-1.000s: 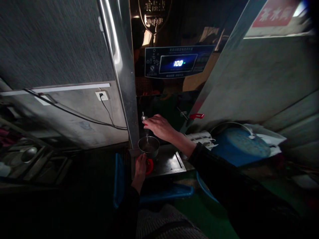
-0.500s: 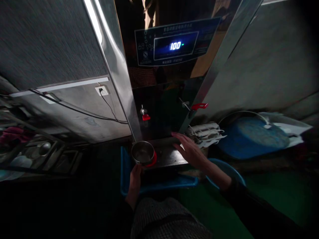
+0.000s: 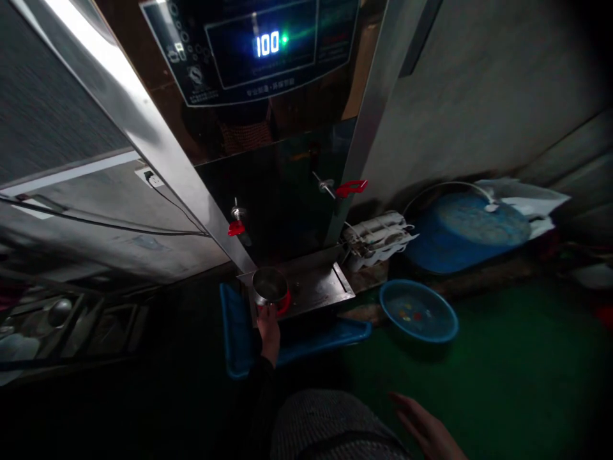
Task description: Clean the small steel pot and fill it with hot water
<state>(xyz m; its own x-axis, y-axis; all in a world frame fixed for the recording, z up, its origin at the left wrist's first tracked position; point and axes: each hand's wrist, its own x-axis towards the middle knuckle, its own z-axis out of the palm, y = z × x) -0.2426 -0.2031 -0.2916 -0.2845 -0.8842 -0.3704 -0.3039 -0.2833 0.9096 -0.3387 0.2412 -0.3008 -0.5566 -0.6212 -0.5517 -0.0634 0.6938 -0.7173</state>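
Observation:
My left hand is closed at the near side of a small round metal pot, apparently on its handle, which the fingers cover. The pot is over the left end of a steel drip tray, and something red shows beside and below it. Above the pot, a tap with a red lever juts from the dark front of a water boiler. My right hand is low at the bottom right, fingers stretched out, holding nothing.
A second tap has a red lever. The boiler's display reads 100. Below the drip tray lies a blue plastic tray. On the right are a blue basin, a blue bucket and a white rack-like object.
My right hand has dropped from above the drip tray to the lower right. My left hand stays at the pot. The view has shifted, so the boiler sits further left and higher.

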